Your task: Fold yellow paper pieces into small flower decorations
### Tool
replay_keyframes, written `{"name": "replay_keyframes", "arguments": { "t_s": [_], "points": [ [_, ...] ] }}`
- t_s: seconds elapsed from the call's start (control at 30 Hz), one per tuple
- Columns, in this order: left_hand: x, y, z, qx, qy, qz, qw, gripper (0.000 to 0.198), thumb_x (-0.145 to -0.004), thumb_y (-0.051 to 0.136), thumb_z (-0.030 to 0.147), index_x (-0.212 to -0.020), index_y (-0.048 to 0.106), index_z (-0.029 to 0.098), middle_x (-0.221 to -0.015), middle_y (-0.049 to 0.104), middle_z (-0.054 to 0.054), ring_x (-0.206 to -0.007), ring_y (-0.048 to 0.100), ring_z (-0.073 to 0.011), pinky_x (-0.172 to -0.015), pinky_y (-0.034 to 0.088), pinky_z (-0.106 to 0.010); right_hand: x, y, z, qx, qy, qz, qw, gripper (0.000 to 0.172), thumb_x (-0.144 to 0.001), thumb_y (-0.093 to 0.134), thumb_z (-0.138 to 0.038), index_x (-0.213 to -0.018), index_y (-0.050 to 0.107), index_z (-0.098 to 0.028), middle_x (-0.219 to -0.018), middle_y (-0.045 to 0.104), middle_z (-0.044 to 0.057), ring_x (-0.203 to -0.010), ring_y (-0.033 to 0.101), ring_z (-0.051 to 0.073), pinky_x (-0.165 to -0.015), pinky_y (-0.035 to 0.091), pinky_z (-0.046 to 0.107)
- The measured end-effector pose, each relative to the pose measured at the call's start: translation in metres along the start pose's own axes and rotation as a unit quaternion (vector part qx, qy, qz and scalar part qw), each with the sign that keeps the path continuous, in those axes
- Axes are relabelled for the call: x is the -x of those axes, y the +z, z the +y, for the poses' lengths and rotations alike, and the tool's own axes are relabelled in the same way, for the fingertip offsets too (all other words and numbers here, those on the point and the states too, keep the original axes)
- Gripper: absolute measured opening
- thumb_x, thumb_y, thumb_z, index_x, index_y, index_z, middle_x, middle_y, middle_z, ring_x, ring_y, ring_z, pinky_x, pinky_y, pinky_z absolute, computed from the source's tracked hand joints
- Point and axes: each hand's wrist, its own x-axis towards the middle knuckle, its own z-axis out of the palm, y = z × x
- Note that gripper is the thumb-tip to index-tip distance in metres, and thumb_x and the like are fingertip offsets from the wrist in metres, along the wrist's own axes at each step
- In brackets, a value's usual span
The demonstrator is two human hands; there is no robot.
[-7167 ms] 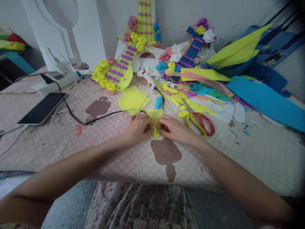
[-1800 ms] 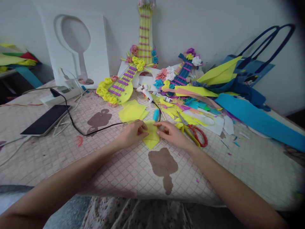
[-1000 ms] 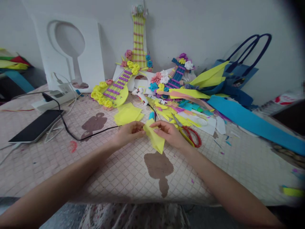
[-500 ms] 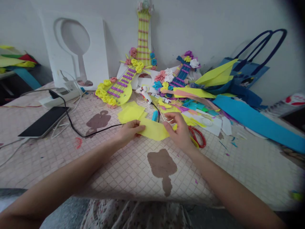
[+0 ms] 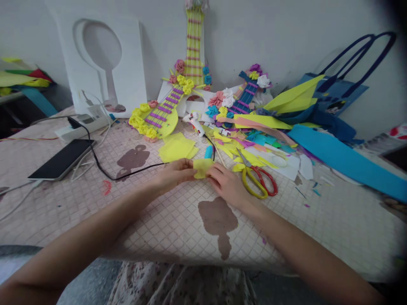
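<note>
A small yellow paper piece is pinched between my two hands above the quilted tablecloth. My left hand grips its left end, fingers closed. On the right end, my right hand presses closed fingers. Just behind lies a stack of yellow paper sheets. Scissors with one yellow and one red handle rest right of my right hand, blades slightly apart. A white glue gun and a blue stick lie beyond my hands.
Decorated paper guitars and a white cut-out board stand at the back. A phone, a power strip and black cable are left. Paper scraps, a long blue strip and a blue bag are right.
My right hand has moved left and closer to my left hand. Less of the yellow paper shows between them, and the scissors are now fully uncovered. The view has shifted slightly.
</note>
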Motion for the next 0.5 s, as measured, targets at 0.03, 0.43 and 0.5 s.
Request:
{"name": "replay_keyframes", "arguments": {
  "t_s": [0.03,0.43,0.5],
  "points": [
    [0.001,-0.002,0.002,-0.022,0.010,-0.009,1.000,0.030,-0.070,0.068,0.016,-0.096,0.053,0.015,-0.091,0.065,-0.003,-0.084,0.065,-0.0131,-0.084,0.051,-0.031,0.000,-0.001,0.001,-0.004,-0.006,-0.002,1.000,0.014,-0.093,0.041,-0.017,-0.093,0.055,-0.021,-0.100,0.057,0.007,-0.092,0.058,0.019,-0.076,0.048,0.032],
    [0.003,-0.011,0.011,-0.482,0.211,-0.047,0.849,0.012,-0.078,0.060,0.019,-0.083,0.071,0.018,-0.079,0.062,-0.003,-0.068,0.055,-0.0109,-0.065,0.045,-0.023,0.001,-0.011,0.015,-0.027,-0.049,-0.059,0.997,0.014,-0.088,0.049,-0.017,-0.101,0.053,-0.022,-0.106,0.057,0.006,-0.090,0.059,0.017,-0.075,0.048,0.029],
    [0.006,-0.009,0.011,-0.507,0.225,-0.051,0.830,0.011,-0.079,0.062,0.021,-0.082,0.071,0.019,-0.084,0.060,-0.003,-0.073,0.056,-0.0123,-0.067,0.046,-0.024,0.002,-0.009,0.013,-0.014,-0.060,-0.064,0.996,0.018,-0.086,0.053,-0.017,-0.104,0.053,-0.022,-0.110,0.055,0.007,-0.087,0.059,0.017,-0.071,0.047,0.028]
  ]
}}
